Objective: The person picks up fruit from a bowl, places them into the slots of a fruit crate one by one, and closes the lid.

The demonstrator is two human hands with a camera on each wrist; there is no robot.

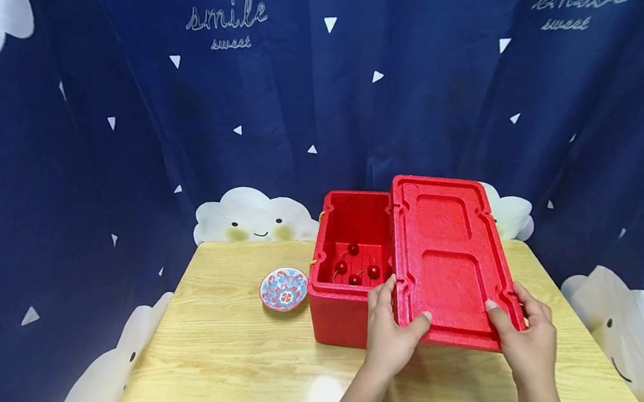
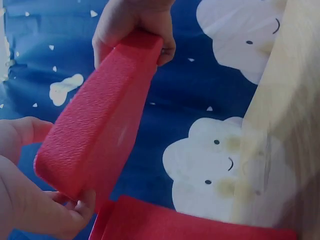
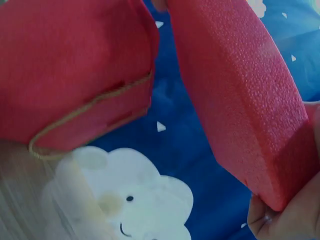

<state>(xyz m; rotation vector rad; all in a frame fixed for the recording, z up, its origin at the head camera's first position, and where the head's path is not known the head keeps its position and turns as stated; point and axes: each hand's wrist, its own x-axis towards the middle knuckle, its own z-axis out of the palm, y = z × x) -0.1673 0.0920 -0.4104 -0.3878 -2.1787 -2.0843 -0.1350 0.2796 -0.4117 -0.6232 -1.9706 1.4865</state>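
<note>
Both hands, left hand (image 1: 390, 338) and right hand (image 1: 525, 330), are gripping the red foam lid (image 1: 447, 257) by its near corners, tilted over the box (image 1: 351, 268) at three o'clock. Cherries (image 1: 356, 265) are lying inside; the box is standing half uncovered on the desk (image 1: 227, 362).
</note>
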